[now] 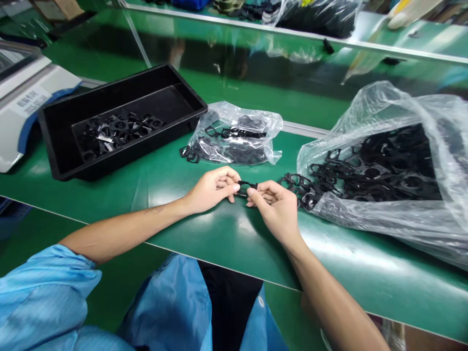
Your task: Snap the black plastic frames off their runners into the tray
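My left hand (pixel 212 190) and my right hand (pixel 276 209) pinch a small black rubbery frame part (pixel 246 186) between them, just above the green bench mat (pixel 226 243). Beside my right hand, a spill of similar black parts (pixel 296 187) runs out of a large clear plastic bag (pixel 369 122) full of them. A smaller clear bag (pixel 234 129) of black parts lies ahead of my hands. To the left, a black plastic tray (pixel 175 95) holds a loose pile of black parts (pixel 119 131).
A white machine with a blue strip (pixel 25 107) stands at the far left. A metal rail (pixel 303 129) crosses behind the bags, and a further green bench beyond it carries bagged goods (pixel 318 17). My blue sleeves and gown fill the bottom of the view.
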The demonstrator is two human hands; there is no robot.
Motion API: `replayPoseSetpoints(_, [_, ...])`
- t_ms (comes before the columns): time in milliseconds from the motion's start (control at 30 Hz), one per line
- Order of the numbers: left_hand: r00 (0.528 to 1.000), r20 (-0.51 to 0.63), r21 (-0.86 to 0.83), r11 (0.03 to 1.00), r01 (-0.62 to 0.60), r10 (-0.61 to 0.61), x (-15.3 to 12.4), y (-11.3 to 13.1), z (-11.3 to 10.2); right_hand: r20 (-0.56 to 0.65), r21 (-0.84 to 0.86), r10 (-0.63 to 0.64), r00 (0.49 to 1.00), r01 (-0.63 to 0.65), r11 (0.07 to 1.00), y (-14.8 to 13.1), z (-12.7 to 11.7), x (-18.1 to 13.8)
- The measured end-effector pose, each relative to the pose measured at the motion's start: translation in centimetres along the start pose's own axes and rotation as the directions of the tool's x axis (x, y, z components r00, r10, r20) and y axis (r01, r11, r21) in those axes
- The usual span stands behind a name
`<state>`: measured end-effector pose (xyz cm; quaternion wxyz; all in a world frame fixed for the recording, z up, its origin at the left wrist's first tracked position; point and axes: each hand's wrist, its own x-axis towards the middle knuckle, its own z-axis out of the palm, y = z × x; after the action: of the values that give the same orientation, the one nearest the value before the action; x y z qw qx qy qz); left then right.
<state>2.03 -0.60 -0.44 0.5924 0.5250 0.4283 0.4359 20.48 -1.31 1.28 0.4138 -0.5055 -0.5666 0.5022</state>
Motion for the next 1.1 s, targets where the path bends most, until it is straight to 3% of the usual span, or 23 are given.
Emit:
replayPoseSetpoints(300, [1.0,0.017,0.024,1.0,-0.009,0.009,0.11,-0.51,-0.3,0.013,-0.03,-0.03,0.999,0.03,0.999,0.08,-0.11,-0.05])
replayPoseSetpoints(467, [0.989,-0.006,0.076,0.986,-0.148,0.149,-0.01,-0.3,-0.3,0.005,-0.077,-0.068,0.998,0.068,0.995,0.27,-0.25,0.05])
replayPoseSetpoints(633, [0.968,0.076,0.225,0.942,-0.251,0.24,-0.22,0.12,-0.36,0.079,-0.177,-0.091,0.993,0.104,0.979,0.35,-0.12,0.01])
replayPoseSetpoints(800, [0.967,0.127,0.283,0.926,-0.25,0.222,-0.43,0.13,-0.38,0.093,-0.075,-0.038,0.995,0.045,0.996,0.32,-0.14,0.23])
replayPoseSetpoints(967, [0.992,0.058,0.176,0.977,-0.121,0.112,-0.43,-0.24,-0.09,0.053,-0.005,-0.023,0.998,0.023,1.0,0.26,-0.33,0.51])
replayPoseSetpoints(1100, [0.984,-0.089,0.051,0.987,-0.153,0.157,-0.02,-0.34,-0.14,0.039,-0.033,-0.043,0.998,0.044,0.998,0.28,-0.1,0.4])
